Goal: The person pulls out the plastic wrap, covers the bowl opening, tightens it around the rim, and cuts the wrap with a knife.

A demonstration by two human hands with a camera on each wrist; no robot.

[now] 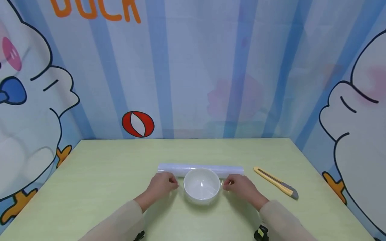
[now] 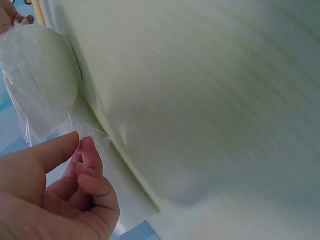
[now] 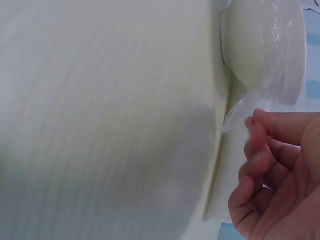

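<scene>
A white bowl [image 1: 202, 187] stands on the table between both hands. Clear plastic wrap [image 2: 22, 80] lies over it, creased and hanging past the rim on both sides. On the bowl's left, my left hand [image 1: 164, 184] pinches an edge of the wrap between thumb and index fingertip, the other fingers curled loosely. My right hand [image 1: 239, 187] pinches the opposite edge beside the bowl, and a loose corner of film [image 3: 235, 117] sticks out near its fingertips. Close behind the bowl lies a roll of plastic wrap [image 1: 173, 169], partly hidden by the bowl and hands.
A yellow utility knife [image 1: 275, 183] with a grey end lies to the right of the right hand. The pale green table [image 1: 105, 174] ends at a blue striped curtain [image 1: 193, 67] printed with cartoon ducks.
</scene>
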